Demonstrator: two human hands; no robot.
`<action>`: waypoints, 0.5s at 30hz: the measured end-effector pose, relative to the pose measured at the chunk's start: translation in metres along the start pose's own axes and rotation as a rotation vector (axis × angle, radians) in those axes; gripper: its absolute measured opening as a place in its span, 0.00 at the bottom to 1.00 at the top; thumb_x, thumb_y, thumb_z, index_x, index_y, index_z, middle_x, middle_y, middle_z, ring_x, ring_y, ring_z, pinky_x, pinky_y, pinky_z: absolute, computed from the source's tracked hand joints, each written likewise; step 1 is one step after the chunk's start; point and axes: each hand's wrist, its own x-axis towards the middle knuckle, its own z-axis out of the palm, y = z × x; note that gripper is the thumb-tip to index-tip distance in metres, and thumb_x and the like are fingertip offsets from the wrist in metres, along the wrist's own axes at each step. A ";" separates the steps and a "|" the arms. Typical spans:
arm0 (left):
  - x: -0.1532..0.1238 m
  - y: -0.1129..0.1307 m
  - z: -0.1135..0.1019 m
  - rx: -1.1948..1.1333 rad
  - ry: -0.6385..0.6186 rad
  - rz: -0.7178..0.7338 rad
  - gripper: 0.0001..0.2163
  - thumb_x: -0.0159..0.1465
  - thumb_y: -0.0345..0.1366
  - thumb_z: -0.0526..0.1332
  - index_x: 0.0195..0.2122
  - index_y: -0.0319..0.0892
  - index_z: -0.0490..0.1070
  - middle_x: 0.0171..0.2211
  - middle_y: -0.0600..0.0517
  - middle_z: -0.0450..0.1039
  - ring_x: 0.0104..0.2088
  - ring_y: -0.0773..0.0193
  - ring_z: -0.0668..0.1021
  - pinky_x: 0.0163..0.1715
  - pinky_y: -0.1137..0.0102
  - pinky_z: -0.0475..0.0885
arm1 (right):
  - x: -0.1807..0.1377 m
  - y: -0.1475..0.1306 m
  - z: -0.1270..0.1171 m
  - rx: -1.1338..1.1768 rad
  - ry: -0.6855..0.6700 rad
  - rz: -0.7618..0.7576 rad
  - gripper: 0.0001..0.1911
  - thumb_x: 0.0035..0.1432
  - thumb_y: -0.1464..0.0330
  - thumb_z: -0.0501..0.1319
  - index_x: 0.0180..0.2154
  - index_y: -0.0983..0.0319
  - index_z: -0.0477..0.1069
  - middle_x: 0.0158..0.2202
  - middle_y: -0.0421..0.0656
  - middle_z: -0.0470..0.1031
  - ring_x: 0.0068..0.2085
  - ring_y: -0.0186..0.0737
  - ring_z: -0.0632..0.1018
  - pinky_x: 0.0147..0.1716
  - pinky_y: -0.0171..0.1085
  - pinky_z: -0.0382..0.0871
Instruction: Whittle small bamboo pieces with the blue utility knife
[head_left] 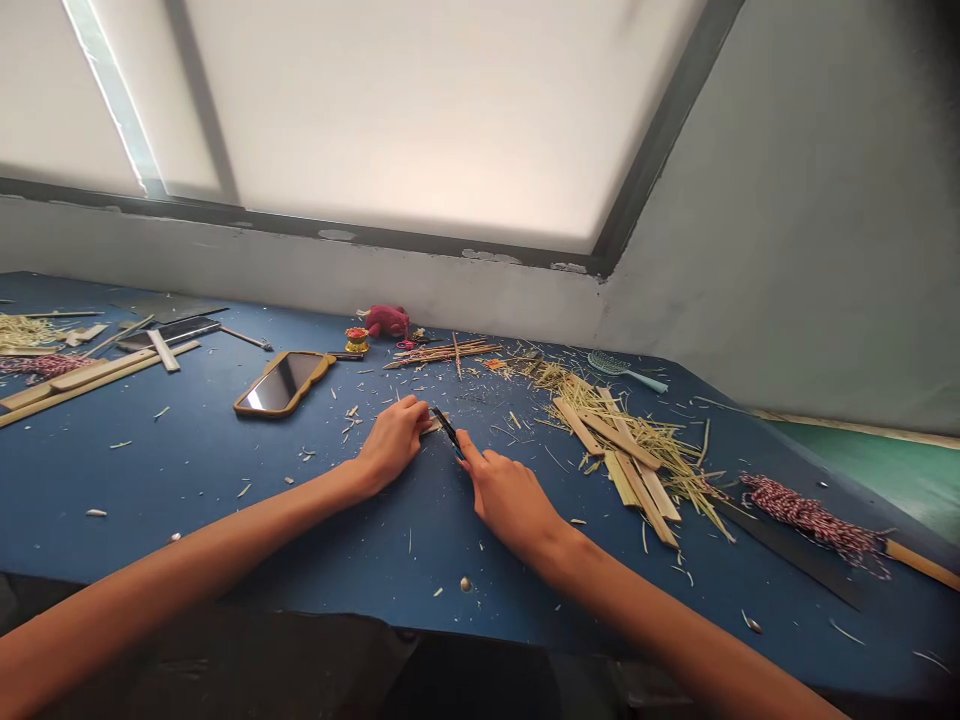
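Both my hands rest on a blue table (187,470) near its middle. My left hand (394,438) is closed, its fingers pinching a small pale bamboo piece (435,421) against the tabletop. My right hand (504,492) is closed round a thin black tool (448,431) whose tip points up-left and meets the bamboo piece. What sort of tool it is I cannot make out.
A pile of bamboo strips and shavings (626,450) lies right of my hands. A phone in a tan case (281,383) lies to the left. Further off are long bamboo slats (82,378), a red-and-white twine bundle (806,512), a long dark blade (795,552) and a pink toy (386,320).
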 end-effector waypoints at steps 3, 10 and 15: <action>0.000 0.001 -0.001 -0.003 0.001 -0.006 0.08 0.65 0.30 0.51 0.29 0.40 0.66 0.32 0.50 0.68 0.31 0.63 0.71 0.31 0.71 0.62 | 0.002 0.000 0.002 -0.006 0.019 -0.007 0.25 0.67 0.67 0.43 0.64 0.60 0.50 0.37 0.49 0.77 0.34 0.45 0.79 0.30 0.37 0.68; 0.000 0.000 0.001 0.022 0.006 -0.006 0.09 0.65 0.30 0.50 0.29 0.41 0.66 0.32 0.50 0.68 0.31 0.63 0.71 0.31 0.71 0.62 | 0.005 -0.007 0.003 -0.024 0.041 0.015 0.26 0.66 0.69 0.44 0.64 0.62 0.52 0.35 0.49 0.77 0.33 0.46 0.80 0.29 0.38 0.69; 0.001 -0.002 0.002 0.030 0.020 -0.006 0.10 0.65 0.31 0.50 0.28 0.41 0.66 0.31 0.50 0.68 0.30 0.63 0.71 0.30 0.71 0.62 | 0.008 -0.010 0.000 0.004 0.033 0.008 0.26 0.66 0.69 0.43 0.64 0.63 0.52 0.36 0.50 0.77 0.34 0.47 0.80 0.29 0.38 0.70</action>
